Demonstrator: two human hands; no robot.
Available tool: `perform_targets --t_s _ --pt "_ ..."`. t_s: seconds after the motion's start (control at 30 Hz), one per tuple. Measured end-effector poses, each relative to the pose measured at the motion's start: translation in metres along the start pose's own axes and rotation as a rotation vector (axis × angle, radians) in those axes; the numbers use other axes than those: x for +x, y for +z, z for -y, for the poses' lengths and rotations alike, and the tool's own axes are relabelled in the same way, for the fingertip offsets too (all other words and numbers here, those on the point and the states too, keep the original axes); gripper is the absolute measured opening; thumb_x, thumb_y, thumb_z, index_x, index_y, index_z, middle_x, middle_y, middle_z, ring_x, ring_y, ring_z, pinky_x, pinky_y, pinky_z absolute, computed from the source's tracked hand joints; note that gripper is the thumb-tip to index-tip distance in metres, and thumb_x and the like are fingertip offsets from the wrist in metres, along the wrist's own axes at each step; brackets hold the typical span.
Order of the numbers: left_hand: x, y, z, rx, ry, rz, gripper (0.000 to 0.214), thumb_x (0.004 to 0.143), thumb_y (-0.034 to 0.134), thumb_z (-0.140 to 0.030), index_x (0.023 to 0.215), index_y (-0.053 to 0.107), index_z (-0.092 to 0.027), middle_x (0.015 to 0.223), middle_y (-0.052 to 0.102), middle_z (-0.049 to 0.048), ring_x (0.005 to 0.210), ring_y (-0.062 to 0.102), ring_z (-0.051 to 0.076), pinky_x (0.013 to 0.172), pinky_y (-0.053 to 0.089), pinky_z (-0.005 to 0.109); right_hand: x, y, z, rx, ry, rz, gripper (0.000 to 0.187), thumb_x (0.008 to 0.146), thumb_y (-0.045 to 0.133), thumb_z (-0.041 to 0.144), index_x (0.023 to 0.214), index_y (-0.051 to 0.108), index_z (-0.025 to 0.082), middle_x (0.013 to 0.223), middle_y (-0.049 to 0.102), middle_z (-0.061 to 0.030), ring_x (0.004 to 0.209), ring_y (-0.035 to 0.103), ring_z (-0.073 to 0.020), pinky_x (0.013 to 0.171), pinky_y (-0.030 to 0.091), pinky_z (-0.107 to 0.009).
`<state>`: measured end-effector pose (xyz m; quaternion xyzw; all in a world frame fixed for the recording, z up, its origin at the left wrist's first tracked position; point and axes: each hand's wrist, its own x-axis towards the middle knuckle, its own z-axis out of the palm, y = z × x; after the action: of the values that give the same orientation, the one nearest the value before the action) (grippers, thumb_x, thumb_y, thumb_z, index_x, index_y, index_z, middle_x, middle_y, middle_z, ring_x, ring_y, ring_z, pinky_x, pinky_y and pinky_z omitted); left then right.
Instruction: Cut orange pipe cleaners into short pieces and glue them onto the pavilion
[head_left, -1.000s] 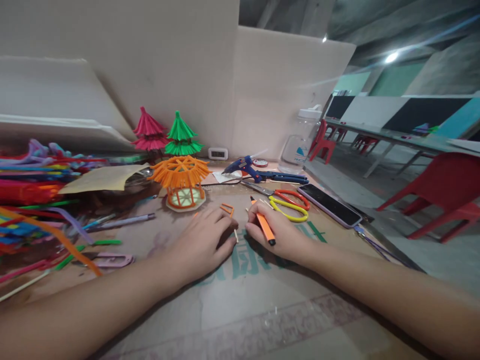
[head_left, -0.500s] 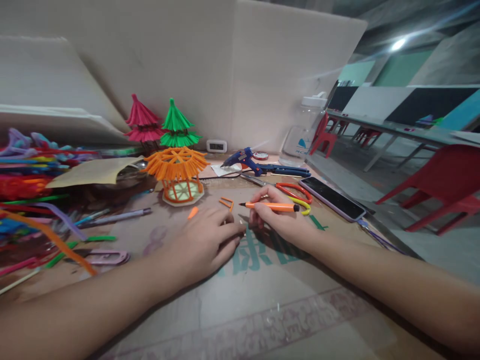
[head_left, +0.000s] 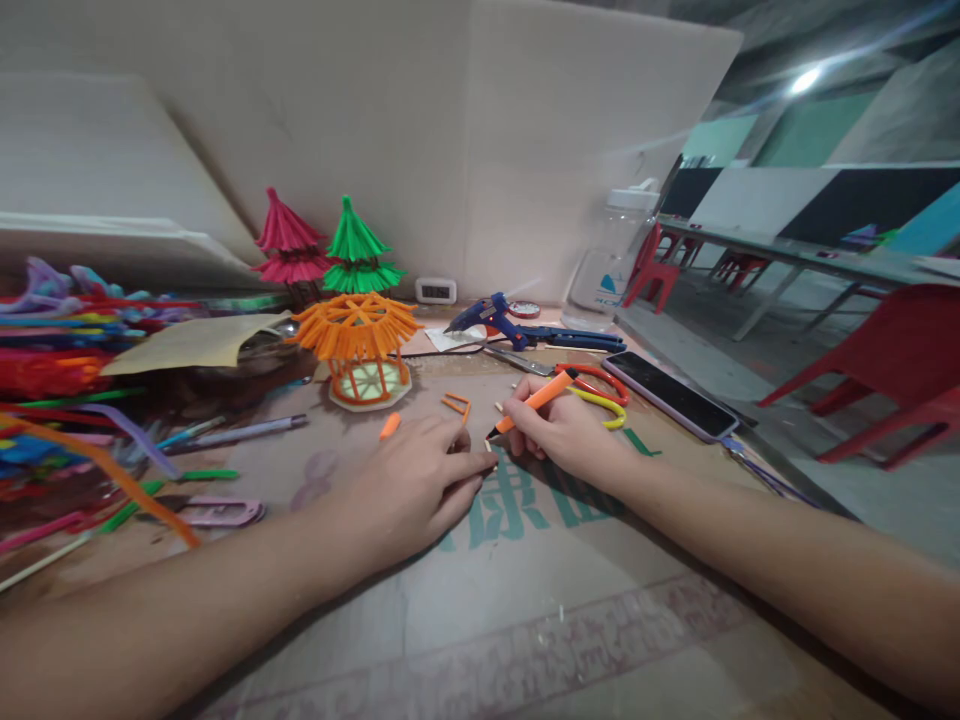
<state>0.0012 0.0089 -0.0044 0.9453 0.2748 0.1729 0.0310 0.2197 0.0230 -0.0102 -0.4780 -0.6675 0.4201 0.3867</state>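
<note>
My right hand (head_left: 566, 435) is closed on an orange pen (head_left: 529, 402), its dark tip pointing down-left at a small pale stick (head_left: 490, 450) on the cardboard. My left hand (head_left: 409, 485) rests knuckles up, its fingertips pinching that stick against the surface. An orange pen cap (head_left: 388, 425) lies just beyond my left hand, and a small orange bent frame (head_left: 454, 404) lies beyond the fingers. An orange pipe-cleaner pavilion (head_left: 358, 345) stands further back.
A pink (head_left: 285, 245) and a green (head_left: 358, 252) pipe-cleaner tree stand at the back. Several coloured pipe cleaners (head_left: 67, 370) are heaped left. A blue glue gun (head_left: 491, 315), scissors (head_left: 592, 390), a phone (head_left: 670, 395) and a clear bottle (head_left: 607, 275) lie right. Red chairs (head_left: 892, 380) stand beyond the edge.
My right hand turned the orange pen from lying in the palm to a writing grip, tip now down at the stick. The orange cap has appeared beside my left hand.
</note>
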Motion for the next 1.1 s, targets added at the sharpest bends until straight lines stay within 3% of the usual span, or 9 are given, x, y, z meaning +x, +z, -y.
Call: perform_targets --t_s 0.8,1.1 --pt "-0.0032 0.0026 -0.0020 -0.007 0.036 -0.033 0.032 0.102 0.045 -0.025 0.111 0.075 -0.022 0.088 0.061 0.0072 0.080 0.056 0.020 0.071 0.045 0.033 -0.0014 -0.0011 0.0039 -0.034 0.032 0.028 0.020 0.092 0.055 0.036 0.079 0.046 0.023 0.051 0.058 0.0061 0.042 0.048 -0.0101 0.044 0.035 -0.021" --pt "-0.0022 0.0030 -0.0011 -0.029 0.011 -0.009 0.030 0.100 0.048 -0.025 0.114 0.075 -0.023 0.094 0.063 0.0073 0.087 0.058 0.022 0.075 0.045 0.035 -0.0006 -0.0016 0.0035 -0.020 -0.018 0.007 0.022 0.093 0.054 0.039 0.089 0.063 0.019 0.061 0.061 0.0021 0.053 0.055 -0.0119 0.051 0.043 -0.024"
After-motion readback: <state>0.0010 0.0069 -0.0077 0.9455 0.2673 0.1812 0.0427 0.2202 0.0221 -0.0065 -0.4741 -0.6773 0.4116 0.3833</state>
